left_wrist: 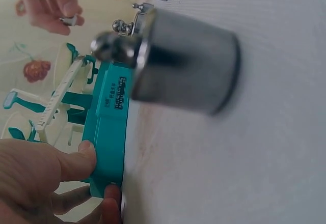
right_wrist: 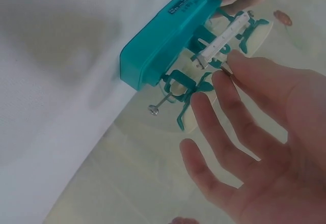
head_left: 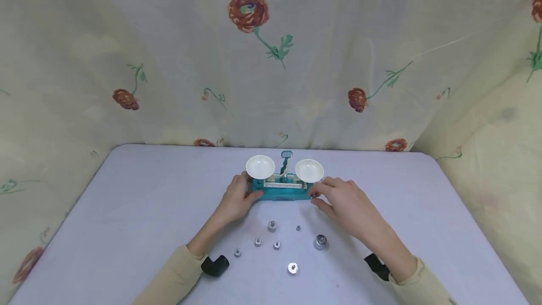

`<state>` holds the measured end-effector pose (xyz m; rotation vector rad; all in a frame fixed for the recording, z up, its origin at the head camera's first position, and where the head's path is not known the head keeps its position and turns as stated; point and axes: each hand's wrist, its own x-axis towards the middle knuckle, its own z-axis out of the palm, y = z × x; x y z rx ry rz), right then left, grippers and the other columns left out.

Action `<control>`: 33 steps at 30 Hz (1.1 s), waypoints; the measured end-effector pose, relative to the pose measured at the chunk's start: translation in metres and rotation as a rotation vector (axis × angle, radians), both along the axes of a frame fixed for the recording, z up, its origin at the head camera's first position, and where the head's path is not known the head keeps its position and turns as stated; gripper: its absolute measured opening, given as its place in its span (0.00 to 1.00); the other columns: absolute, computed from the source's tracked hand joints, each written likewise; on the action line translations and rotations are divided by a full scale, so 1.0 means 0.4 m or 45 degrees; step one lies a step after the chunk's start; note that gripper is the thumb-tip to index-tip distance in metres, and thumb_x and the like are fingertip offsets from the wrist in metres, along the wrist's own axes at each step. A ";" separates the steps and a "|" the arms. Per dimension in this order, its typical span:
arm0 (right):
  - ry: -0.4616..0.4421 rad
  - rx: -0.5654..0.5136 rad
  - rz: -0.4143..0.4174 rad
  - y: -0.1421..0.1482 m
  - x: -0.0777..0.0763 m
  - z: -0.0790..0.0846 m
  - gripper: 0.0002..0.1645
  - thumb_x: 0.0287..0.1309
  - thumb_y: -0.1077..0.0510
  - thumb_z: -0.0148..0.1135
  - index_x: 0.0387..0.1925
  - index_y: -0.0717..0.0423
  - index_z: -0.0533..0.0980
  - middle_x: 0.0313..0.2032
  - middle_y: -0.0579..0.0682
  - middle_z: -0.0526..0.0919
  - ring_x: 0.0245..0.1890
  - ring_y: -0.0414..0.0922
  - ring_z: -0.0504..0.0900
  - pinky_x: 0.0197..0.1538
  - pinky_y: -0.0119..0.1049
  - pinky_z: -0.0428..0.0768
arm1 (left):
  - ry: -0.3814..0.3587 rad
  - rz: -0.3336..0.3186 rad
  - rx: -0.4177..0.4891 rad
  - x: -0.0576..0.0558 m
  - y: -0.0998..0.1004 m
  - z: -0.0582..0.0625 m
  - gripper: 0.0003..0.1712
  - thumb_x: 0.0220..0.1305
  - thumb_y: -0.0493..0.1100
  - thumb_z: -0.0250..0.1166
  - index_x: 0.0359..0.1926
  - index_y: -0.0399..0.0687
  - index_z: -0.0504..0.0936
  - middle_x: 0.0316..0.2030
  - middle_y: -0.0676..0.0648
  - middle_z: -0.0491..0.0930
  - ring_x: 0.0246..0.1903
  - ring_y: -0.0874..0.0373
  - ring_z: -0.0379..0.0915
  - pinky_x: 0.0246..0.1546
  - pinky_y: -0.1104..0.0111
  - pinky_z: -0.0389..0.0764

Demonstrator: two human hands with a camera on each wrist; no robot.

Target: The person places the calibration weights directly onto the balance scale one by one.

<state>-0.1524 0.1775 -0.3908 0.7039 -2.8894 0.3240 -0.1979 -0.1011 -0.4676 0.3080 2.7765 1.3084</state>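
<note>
A teal balance scale (head_left: 282,194) with two white pans stands toward the back of the table, and its white graduated beam (left_wrist: 61,94) shows in the left wrist view. My left hand (head_left: 238,197) grips the left end of its base, with the thumb (left_wrist: 79,162) on the front face. At the scale's right end, my right hand (head_left: 345,202) pinches a small metal weight (left_wrist: 68,20) between thumb and index finger. The other fingers of that hand are spread in the right wrist view. A metal adjusting screw (right_wrist: 154,110) sticks out from the scale near them.
Several knobbed metal weights stand in front of the scale, among them a large one (head_left: 320,242), a medium one (head_left: 272,226) and a tiny one (head_left: 298,228). One weight (head_left: 292,268) is nearest the front. A flowered curtain (head_left: 317,60) hangs behind the pale table (head_left: 139,211).
</note>
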 end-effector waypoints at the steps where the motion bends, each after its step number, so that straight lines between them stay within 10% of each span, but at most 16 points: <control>1: -0.002 -0.005 -0.004 -0.001 0.000 0.001 0.10 0.63 0.57 0.78 0.46 0.46 0.89 0.45 0.47 0.91 0.42 0.45 0.86 0.49 0.50 0.84 | -0.004 0.002 -0.001 0.000 0.000 0.000 0.36 0.77 0.41 0.67 0.76 0.28 0.66 0.66 0.27 0.75 0.57 0.40 0.77 0.57 0.47 0.84; 33: 0.141 -0.082 -0.022 -0.036 -0.049 0.015 0.12 0.67 0.56 0.75 0.51 0.50 0.89 0.41 0.49 0.90 0.43 0.48 0.85 0.51 0.54 0.81 | -0.018 0.016 0.012 0.003 -0.001 0.008 0.35 0.77 0.41 0.67 0.76 0.29 0.67 0.65 0.29 0.76 0.60 0.40 0.78 0.58 0.50 0.87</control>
